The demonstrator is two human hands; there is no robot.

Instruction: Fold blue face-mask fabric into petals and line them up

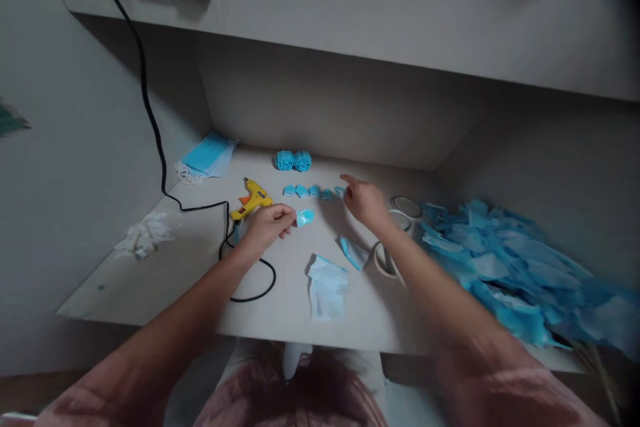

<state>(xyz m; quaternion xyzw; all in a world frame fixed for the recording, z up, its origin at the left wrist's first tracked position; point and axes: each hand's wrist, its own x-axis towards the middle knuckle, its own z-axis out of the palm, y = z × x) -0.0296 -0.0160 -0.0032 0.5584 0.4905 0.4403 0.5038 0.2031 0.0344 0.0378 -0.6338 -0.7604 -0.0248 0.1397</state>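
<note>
Head view: left hand point(270, 224) has thumb and fingers pinched on a blue piece point(305, 217), lifted or resting on the counter point(130, 287), can't tell which. The piece sticks out rightward past the fingertips, on the near side of a row of small folded pieces point(301, 191). Piece itself shows no clear long axis; the row runs left-right. Left hand is nearer to the piece; right hand point(367, 202) sits at the row's right end, index finger extended leftward, a blue strip point(339, 191) just beside its thumb. Can't tell if the right fingers grip that strip.

Counts: 1 piece in the left fingers, 4 folded pieces in the row, 1 strip by the right hand, 2 blue rosettes point(293, 160) behind the row. 1 yellow glue gun point(257, 197) left of the row, 1 black cable point(144, 80). 2 loose sheets near the front: pale sheet point(327, 290), folded sheet point(353, 254). 3 rings point(381, 267) by the right forearm. Mask stack point(206, 155), white bundle point(149, 235), blue scrap pile point(490, 254): not countable.
</note>
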